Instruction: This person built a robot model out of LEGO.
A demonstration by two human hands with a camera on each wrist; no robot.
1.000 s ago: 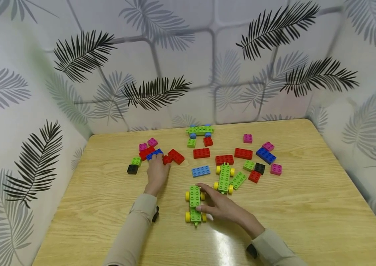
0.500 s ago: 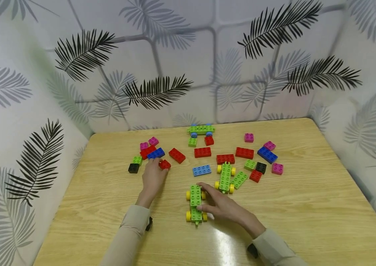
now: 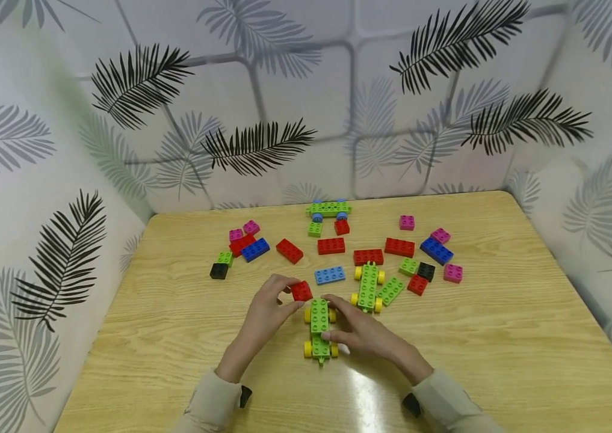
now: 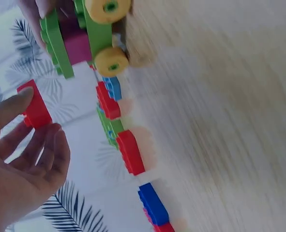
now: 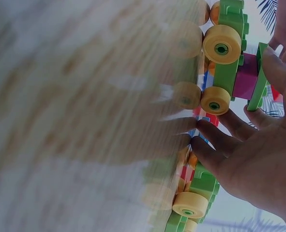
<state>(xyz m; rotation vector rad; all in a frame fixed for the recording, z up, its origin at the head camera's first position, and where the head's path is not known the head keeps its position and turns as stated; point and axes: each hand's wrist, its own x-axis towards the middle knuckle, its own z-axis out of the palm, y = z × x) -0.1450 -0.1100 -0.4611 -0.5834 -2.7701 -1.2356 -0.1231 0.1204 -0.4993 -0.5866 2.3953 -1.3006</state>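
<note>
My left hand [image 3: 263, 316] pinches a red toy brick [image 3: 301, 291] between thumb and fingertips, clear of the table. In the left wrist view the red brick [image 4: 38, 107] is held studs sideways. Beside it stands a green toy car base with yellow wheels [image 3: 321, 349]. A magenta brick [image 5: 245, 76] sits on that base, topped by a flat green brick [image 3: 319, 316]. My right hand [image 3: 367, 337] holds the flat green brick by its ends, with thumb and index finger; its other fingers extend beside the car's wheels.
A second yellow-wheeled car base [image 3: 367, 287] stands to the right, and a blue-wheeled one [image 3: 328, 208] at the back. Around them lie a light blue brick [image 3: 330, 275], several red bricks [image 3: 331, 245], a dark blue brick [image 3: 255, 249] and a black brick [image 3: 219, 271].
My left hand has picked up the red brick from the group at the left and brought it rightward and nearer, beside the car. My right hand has stayed at the car.
</note>
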